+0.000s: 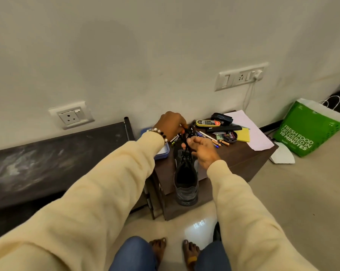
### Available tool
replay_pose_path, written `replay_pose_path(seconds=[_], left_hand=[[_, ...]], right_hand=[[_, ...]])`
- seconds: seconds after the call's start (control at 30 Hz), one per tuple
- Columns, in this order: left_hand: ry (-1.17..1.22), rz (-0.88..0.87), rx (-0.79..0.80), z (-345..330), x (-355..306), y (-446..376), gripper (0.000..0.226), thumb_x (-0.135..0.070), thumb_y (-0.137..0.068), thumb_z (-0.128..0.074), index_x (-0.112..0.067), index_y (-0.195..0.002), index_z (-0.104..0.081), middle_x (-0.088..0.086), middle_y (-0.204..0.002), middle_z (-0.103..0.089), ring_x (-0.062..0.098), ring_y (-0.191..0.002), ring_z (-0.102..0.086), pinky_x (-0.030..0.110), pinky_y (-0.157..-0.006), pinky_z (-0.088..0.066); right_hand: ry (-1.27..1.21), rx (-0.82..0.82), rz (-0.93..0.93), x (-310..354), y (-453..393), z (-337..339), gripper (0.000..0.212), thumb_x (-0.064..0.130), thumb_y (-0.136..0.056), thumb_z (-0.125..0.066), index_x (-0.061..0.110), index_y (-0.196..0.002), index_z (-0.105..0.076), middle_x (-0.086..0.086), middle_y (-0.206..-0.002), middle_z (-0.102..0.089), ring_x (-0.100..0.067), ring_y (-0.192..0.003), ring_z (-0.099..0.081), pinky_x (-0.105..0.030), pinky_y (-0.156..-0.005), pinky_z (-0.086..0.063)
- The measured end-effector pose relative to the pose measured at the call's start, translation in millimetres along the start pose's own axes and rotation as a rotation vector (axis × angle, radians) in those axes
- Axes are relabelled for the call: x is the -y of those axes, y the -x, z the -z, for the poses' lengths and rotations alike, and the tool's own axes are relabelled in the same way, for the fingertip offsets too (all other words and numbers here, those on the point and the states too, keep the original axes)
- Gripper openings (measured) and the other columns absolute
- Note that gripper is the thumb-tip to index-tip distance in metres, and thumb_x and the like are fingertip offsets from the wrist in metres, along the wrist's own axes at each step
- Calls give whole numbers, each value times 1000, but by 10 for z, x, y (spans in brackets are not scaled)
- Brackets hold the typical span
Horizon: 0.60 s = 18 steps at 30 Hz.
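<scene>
Both hands work the black laces (185, 140) of a dark shoe (185, 184) — the left hand (171, 125), fingers curled tight, pinches a strand above the tongue; the right hand (202, 150), fingers half bent, grips another just beside it. The dark shoe sits at the side table's (243, 155) front edge, heel overhanging — directly below the fingers.

shoe (185, 180): matt dark mesh cloth
laces (186, 137): black woven cord
bench (241, 155): dark wood-look laminate
floor (302, 192): glossy tile
</scene>
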State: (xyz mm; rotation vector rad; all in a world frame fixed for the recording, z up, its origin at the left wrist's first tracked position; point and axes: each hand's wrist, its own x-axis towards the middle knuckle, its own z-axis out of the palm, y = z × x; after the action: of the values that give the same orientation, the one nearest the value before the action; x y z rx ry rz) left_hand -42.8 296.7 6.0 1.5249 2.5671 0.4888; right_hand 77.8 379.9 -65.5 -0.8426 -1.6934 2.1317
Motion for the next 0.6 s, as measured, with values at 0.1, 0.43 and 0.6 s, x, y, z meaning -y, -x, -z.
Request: replay_pose_path(seconds=[0.1, 0.43, 0.6], left_hand=[[177, 158, -112, -222, 154, 76, 21, -10, -87, -64, -10, -105, -74, 12, -95, -73, 28, -91, -66, 36, -87, -50], [1058, 633, -328, -1305, 69, 290, 20, -3, -94, -57, 1, -110, -67, 13, -82, -66, 17, -57, -56, 28, -57, -49], [940, 563, -293, -1405, -102, 273, 18, 0, -94, -52, -4, -92, -69, 13, -84, -68, 24, -74, -61, 36, -73, -56]], right_hand=[[238, 38, 93, 36, -114, 89, 17, 3, -92, -56, -4, -103, -67, -8, -87, -71, -8, -79, -68, -20, -75, -54], [1033, 167, 173, 238, -321, 122, 13, 15, -91, -61, 7, -90, -71, -12, -87, -69, -21, -69, -66, -36, -74, -57], [778, 64, 59, 162, -347, 72, 12, 7, -92, -58, 5, -84, -65, -3, -77, -64, -21, -63, -67, -36, -70, -59]])
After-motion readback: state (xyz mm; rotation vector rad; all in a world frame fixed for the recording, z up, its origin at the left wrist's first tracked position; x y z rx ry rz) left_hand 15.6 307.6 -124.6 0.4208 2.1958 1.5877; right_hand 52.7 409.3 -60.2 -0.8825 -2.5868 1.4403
